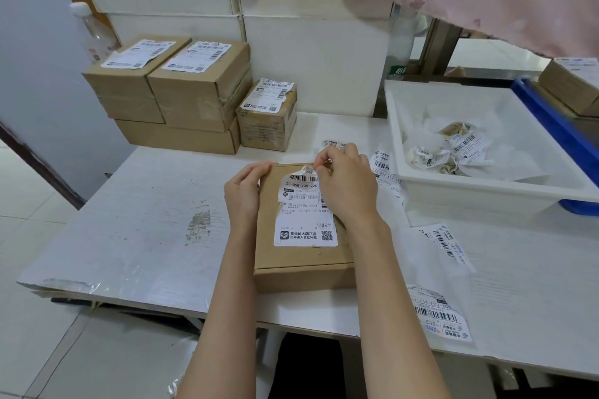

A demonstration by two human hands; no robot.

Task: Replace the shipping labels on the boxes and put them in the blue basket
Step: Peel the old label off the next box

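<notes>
Head view — right hand pinches torn paper label — cardboard box.

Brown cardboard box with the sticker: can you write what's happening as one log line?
step: peeling old label | left hand: holds brown cardboard box | right hand: pinches white shipping label top corner | blue basket: not yet

Left of the box you've got bare surface. Stacked boxes block the far left; white tray & loose labels crowd the right.
</notes>
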